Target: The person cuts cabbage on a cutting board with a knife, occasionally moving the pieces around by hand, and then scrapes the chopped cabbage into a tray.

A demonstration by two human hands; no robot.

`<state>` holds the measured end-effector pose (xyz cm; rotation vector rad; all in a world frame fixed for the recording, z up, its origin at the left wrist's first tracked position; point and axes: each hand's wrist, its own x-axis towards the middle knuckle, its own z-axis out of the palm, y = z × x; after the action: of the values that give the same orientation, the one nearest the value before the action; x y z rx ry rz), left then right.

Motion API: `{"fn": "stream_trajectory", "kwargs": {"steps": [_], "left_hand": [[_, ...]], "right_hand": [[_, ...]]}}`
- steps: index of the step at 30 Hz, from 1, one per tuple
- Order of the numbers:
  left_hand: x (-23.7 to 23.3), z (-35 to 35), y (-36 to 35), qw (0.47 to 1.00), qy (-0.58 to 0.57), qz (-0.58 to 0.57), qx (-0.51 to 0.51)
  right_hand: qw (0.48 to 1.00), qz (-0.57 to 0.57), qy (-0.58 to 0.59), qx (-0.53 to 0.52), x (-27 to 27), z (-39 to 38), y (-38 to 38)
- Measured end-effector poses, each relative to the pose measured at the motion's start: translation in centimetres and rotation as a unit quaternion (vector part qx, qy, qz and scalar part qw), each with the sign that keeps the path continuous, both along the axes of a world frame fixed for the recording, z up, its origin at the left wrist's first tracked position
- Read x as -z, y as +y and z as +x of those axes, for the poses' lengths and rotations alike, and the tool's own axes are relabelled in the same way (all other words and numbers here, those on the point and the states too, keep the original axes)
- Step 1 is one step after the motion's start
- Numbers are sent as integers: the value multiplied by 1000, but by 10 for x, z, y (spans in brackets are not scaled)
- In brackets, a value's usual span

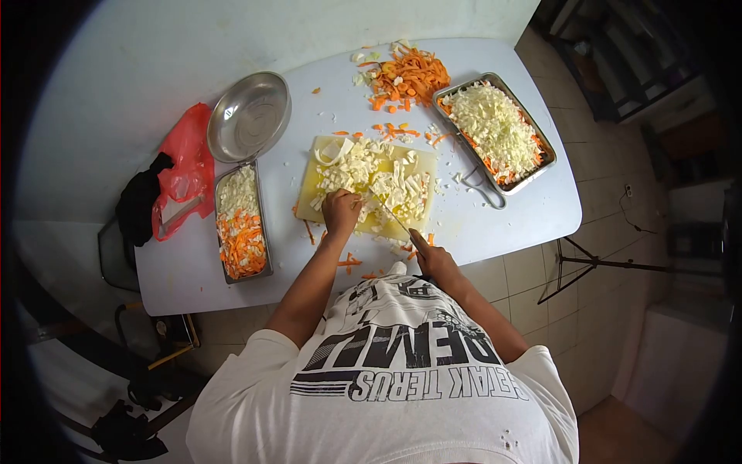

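Chopped pale cabbage (406, 185) lies spread over a yellow-green cutting board (309, 182). My right hand (435, 259) is closed round the dark handle of a knife (393, 216), whose blade points up and left over the board. Close to the blade tip, my left hand (342, 209) is on the board with fingers curled at the cabbage; what they pinch, if anything, is too small to make out. Carrot bits lie around the board.
A tray of cabbage and carrot (498, 131) stands at the right, a narrower one (241, 232) at the left. Behind are a steel bowl (249, 116), a red plastic bag (185, 166), carrot peelings (413, 75) and a peeler-like metal tool (487, 189).
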<state>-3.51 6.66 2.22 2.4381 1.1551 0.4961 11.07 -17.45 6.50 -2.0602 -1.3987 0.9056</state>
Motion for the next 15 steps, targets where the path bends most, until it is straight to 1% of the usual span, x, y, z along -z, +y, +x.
{"fn": "stream_trajectory", "kwargs": {"steps": [4,7,10,11,14,15], "left_hand": [[1,0,2,998,-60,-10,-7],[3,17,17,978,-169,110,-52],[8,45,35,974,-175,142,-21],[11,52,41,987,-139,85,7],[34,65,40,997,-3,71,9],[39,65,41,1000,-13,21,16]], "right_hand": [[999,-33,-28,-11,-2,5,2],[998,-43,-38,-15,-8,5,1],[998,-44,-28,-26,-8,0,0],[998,-46,-33,-32,-10,-2,1],[997,-65,-35,-27,-16,-4,3],[998,-52,-36,-17,-16,-5,4]]}}
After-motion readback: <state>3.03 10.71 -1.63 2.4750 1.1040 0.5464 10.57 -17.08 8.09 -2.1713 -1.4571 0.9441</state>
